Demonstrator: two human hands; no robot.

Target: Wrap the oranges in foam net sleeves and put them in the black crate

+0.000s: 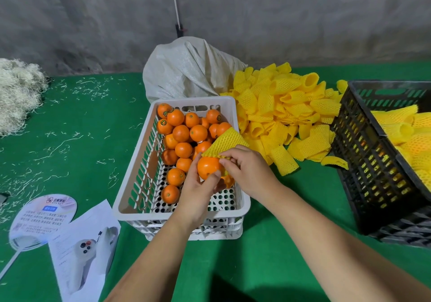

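Left hand [198, 185] grips orange [208, 167]; right hand [247, 170] pinches foam sleeve [225, 142] above white crate [179, 210] rim; green worktop [279, 208] lies bare alongside.

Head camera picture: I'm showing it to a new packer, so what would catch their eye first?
Probably the two hands at centre: the left hand holds an orange while the right hand pinches a yellow foam sleeve at its top. Under them sits the white crate of oranges, with a bright sleeve pile behind and the black crate at right.
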